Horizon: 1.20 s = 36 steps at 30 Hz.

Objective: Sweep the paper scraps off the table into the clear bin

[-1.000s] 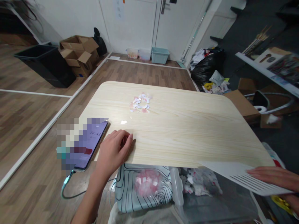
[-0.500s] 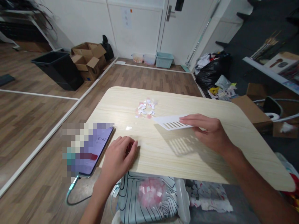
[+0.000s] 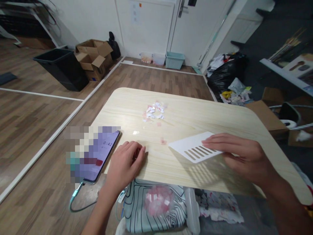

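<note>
My right hand [image 3: 244, 156] grips a flat white slotted card [image 3: 193, 148] between thumb and fingers, tilted just above the right-centre of the table. Its slots cast a striped shadow on the wood. My left hand [image 3: 128, 158] rests at the table's front left edge, fingers curled in, with nothing visible in them. Farther back lies a loose ring of small white and pink paper-like pieces [image 3: 152, 111]. One pinkish piece [image 3: 163, 141] sits between the ring and my left hand, near the card's left corner. A small whitish scrap [image 3: 136, 132] lies farther left.
A phone [image 3: 102, 156] with a cable lies at the table's [image 3: 220, 117] left edge. Below the front edge, a patterned cloth [image 3: 137, 209] holds a clear heap of pink and white pieces [image 3: 160, 199]. A black bin [image 3: 62, 70] and cardboard boxes [image 3: 94, 58] stand on the floor.
My right hand has drawn the slotted card toward me and to the right. Pinkish pieces now lie apart from the ring, on its near side. My left hand has stayed in place.
</note>
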### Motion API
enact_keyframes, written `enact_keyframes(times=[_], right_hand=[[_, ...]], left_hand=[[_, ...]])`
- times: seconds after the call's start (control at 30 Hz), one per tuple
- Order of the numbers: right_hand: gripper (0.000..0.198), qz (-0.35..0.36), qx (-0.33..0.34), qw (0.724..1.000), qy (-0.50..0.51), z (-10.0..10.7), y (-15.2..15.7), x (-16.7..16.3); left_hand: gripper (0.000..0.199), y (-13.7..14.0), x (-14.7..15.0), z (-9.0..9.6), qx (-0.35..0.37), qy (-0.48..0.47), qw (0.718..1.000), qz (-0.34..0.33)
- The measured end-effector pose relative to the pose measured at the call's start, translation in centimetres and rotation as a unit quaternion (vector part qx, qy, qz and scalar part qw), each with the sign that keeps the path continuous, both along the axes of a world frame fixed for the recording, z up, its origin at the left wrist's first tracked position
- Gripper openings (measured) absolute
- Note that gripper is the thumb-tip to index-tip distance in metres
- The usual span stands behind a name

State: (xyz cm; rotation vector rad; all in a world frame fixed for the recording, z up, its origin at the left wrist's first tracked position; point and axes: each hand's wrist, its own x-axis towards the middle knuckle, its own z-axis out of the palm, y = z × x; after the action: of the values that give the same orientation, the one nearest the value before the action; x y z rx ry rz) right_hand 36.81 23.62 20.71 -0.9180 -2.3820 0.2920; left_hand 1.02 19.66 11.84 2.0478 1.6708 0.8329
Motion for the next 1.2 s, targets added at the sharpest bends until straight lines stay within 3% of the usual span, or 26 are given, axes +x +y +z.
enact_keyframes(times=[0.1, 0.33, 0.5, 0.63, 0.83, 0.97, 1.1, 1.2], right_hand=[[0.061, -0.039, 0.016, 0.999, 0.008, 0.0, -1.3, 0.3], [0.054, -0.039, 0.033, 0.999, -0.015, -0.9, -2.0, 1.2], [0.051, -0.134, 0.018, 0.991, 0.014, -1.0, -2.6, 4.3], [0.050, -0.186, 0.023, 0.980, 0.059, -1.1, -1.8, 4.7], [0.052, -0.077, -0.019, 0.996, 0.041, -2.0, -1.0, 4.3], [0.053, -0.082, -0.040, 0.995, 0.050, -1.2, -3.8, 5.8], [0.040, -0.083, -0.074, 0.994, 0.023, -0.1, -8.7, 8.5], [0.042, -0.113, -0.079, 0.990, -0.029, -0.2, -12.7, 11.5]], left_hand=[[0.031, -0.1, 0.0, 0.1, -0.001, 0.000, 1.000, 0.001], [0.032, -0.1, 0.0, 0.1, -0.001, 0.004, 1.000, 0.003], [0.032, 0.0, 0.0, 0.1, -0.005, 0.007, 1.000, 0.003], [0.033, 0.0, 0.0, 0.1, -0.008, 0.005, 1.000, 0.010], [0.034, 0.0, 0.0, 0.2, -0.001, 0.006, 1.000, 0.009], [0.035, 0.0, 0.0, 0.1, -0.003, 0.009, 1.000, 0.012], [0.036, 0.0, -0.2, -0.1, -0.011, 0.018, 1.000, 0.014], [0.036, 0.0, -0.2, -0.1, -0.017, 0.024, 0.999, 0.014]])
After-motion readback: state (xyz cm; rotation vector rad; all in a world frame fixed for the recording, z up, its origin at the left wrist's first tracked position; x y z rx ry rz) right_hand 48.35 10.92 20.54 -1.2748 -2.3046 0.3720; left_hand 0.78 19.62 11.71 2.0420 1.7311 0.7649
